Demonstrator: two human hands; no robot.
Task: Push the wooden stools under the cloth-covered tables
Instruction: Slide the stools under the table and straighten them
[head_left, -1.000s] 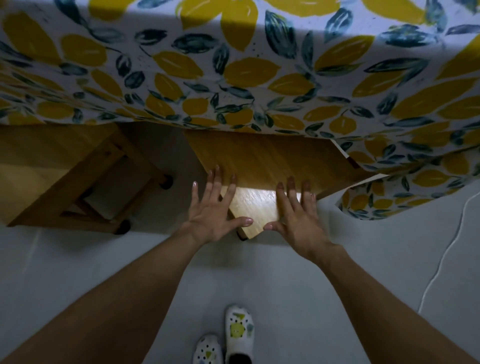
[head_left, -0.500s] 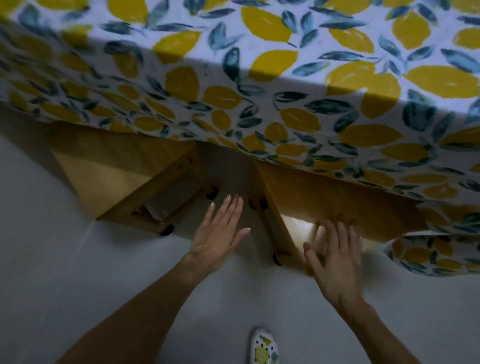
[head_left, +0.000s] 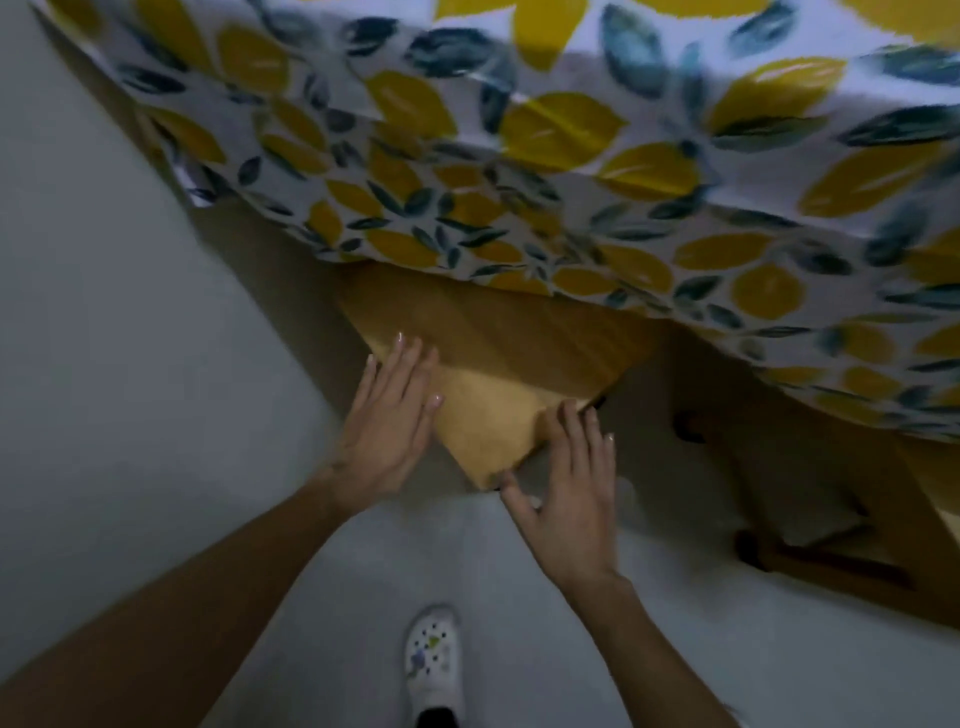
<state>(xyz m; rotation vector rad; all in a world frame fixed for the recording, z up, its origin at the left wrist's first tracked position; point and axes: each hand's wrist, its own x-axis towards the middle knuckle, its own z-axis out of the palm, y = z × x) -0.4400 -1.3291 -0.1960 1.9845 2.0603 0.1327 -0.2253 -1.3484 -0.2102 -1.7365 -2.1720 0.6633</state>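
A wooden stool (head_left: 498, 384) sticks out from under the table, its pale near corner pointing at me and its far part shaded by the yellow-leaf tablecloth (head_left: 571, 156). My left hand (head_left: 389, 421) lies flat against the seat's left edge, fingers spread. My right hand (head_left: 566, 499) rests flat against the right edge by the corner, thumb at the tip. Neither hand grips anything. A second wooden stool (head_left: 831, 525) stands to the right, its legs and rungs showing, its top mostly hidden under the cloth.
The cloth hangs low over both stools and hides the table legs. Grey floor (head_left: 130, 364) spreads to the left and below. My white shoe (head_left: 431, 660) stands on the floor just behind the stool's corner.
Both hands have left the right stool and moved to the left one. The view has swung left, so the earlier stool now sits at the right edge.
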